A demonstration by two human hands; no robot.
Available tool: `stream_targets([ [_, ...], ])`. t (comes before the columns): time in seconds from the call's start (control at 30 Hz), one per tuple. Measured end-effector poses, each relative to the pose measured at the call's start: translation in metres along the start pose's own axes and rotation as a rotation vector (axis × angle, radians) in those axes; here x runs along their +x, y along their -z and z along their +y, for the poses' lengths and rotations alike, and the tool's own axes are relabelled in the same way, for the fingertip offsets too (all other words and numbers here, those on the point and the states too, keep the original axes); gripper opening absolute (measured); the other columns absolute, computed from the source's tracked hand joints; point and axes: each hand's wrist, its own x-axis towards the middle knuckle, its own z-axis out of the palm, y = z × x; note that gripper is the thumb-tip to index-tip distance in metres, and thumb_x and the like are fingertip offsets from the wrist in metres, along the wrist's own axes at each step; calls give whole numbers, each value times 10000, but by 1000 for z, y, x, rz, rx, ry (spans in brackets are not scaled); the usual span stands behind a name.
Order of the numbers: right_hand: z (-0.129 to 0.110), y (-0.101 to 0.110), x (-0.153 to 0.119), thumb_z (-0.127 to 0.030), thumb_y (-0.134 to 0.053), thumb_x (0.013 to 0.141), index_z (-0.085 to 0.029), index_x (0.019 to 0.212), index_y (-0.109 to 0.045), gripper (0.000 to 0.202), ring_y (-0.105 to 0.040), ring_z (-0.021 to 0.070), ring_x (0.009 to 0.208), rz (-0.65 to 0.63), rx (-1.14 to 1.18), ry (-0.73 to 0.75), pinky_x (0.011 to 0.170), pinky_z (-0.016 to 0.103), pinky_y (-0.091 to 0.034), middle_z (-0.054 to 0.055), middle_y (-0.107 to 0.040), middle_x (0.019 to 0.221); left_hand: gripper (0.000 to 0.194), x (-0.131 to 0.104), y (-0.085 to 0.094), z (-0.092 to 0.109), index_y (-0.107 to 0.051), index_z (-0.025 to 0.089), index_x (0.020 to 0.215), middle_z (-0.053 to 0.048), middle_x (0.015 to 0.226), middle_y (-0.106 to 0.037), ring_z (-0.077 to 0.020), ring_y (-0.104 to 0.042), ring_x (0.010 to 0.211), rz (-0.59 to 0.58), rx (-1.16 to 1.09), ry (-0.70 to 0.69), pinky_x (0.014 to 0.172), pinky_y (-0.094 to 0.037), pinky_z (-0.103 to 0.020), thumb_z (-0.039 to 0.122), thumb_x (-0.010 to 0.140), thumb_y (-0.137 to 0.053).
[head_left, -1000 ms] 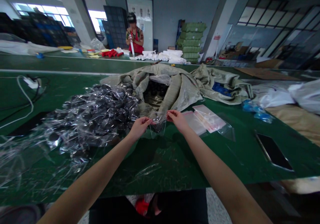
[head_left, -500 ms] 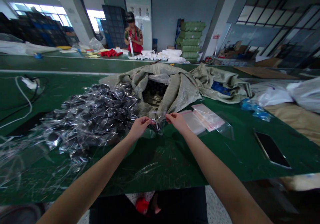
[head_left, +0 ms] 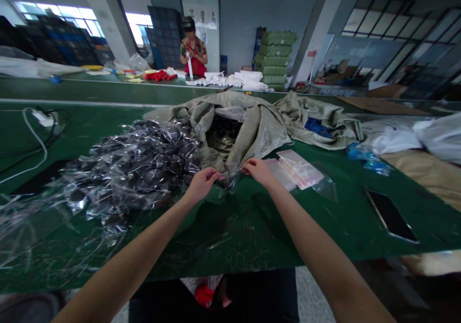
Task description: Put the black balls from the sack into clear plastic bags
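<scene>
Between my hands a clear plastic bag (head_left: 229, 182) with something dark inside is stretched just above the table. My left hand (head_left: 203, 184) pinches its left side, and my right hand (head_left: 256, 170) pinches the right side. Left of them spreads a large pile of dark round items in clear bags (head_left: 144, 164). Straight ahead, an open woven sack (head_left: 252, 131) holds loose black pieces (head_left: 224, 127). Flat clear bags (head_left: 298, 169) lie beside my right hand. What exactly the bagged item is cannot be made out.
A phone (head_left: 392, 215) lies at the right on the green table (head_left: 230, 246). Another sack (head_left: 324, 116) with blue pieces sits further back. White cables (head_left: 34, 136) run along the left. Across the table a person (head_left: 193, 49) handles a white item.
My right hand has moved slightly right and up, away from the left, drawing the bag's edge wider. The left hand has barely shifted. The person opposite moved their hands a little.
</scene>
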Motion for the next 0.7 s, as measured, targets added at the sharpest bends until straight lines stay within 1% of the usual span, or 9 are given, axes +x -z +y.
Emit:
stream_targets([
  [0.1, -2, -1, -1, -201, -618, 716, -180, 636, -625, 83, -605, 136, 620, -86, 182, -44, 635, 271, -499, 6, -641, 628, 236, 1, 1, -1, -685, 159, 783, -49, 782, -719, -146, -563, 652, -13, -64, 14, 602, -371, -235, 375, 817, -593],
  [0.17, 1, -5, -3, -225, -618, 723, -179, 656, -612, 82, -614, 131, 630, -119, 346, -77, 640, 266, -507, 3, -643, 642, 235, 1, 1, -1, -674, 158, 776, -51, 774, -718, -150, -570, 654, -12, -119, 47, 597, -377, -236, 380, 806, -603],
  [0.23, 6, -11, -6, -265, -635, 730, -181, 681, -601, 103, -627, 135, 646, -126, 485, -103, 635, 264, -513, 3, -649, 660, 241, 2, 0, -2, -671, 153, 773, -34, 693, -687, -138, -532, 587, -6, -158, 100, 543, -348, -233, 382, 800, -601],
  [0.3, 11, -17, -9, -314, -672, 726, -180, 708, -608, 149, -634, 137, 658, -123, 554, -109, 635, 262, -516, 6, -657, 675, 255, 2, -2, -3, -671, 147, 770, -11, 602, -632, -117, -464, 506, 0, -183, 145, 486, -297, -231, 389, 797, -594],
  [0.43, 19, -21, -17, -424, -719, 711, -168, 719, -641, 267, -632, 129, 675, -125, 581, -87, 662, 255, -520, 19, -674, 705, 313, 2, -2, -10, -662, 139, 769, 8, 571, -595, -73, -337, 412, -8, -240, 173, 429, -219, -229, 446, 778, -601],
  [0.5, 21, -21, -21, -468, -730, 696, -165, 715, -654, 313, -633, 131, 684, -114, 555, -72, 679, 262, -522, 22, -678, 708, 348, 2, -2, -13, -659, 136, 776, 38, 502, -521, -63, -289, 383, -12, -255, 190, 412, -186, -225, 480, 767, -606],
  [0.6, 23, -22, -24, -457, -783, 637, -164, 721, -678, 322, -634, 140, 688, -85, 455, -33, 720, 287, -527, 20, -683, 701, 386, 2, -2, -14, -655, 131, 789, 86, 414, -365, -64, -257, 358, -17, -267, 220, 393, -151, -218, 514, 752, -616],
  [0.7, 25, -24, -25, -445, -793, 621, -173, 720, -698, 305, -637, 156, 681, -44, 362, 16, 749, 325, -532, 23, -692, 699, 389, 2, -3, -13, -653, 125, 793, 90, 414, -350, -59, -258, 355, -20, -280, 224, 383, -150, -212, 510, 753, -620],
])
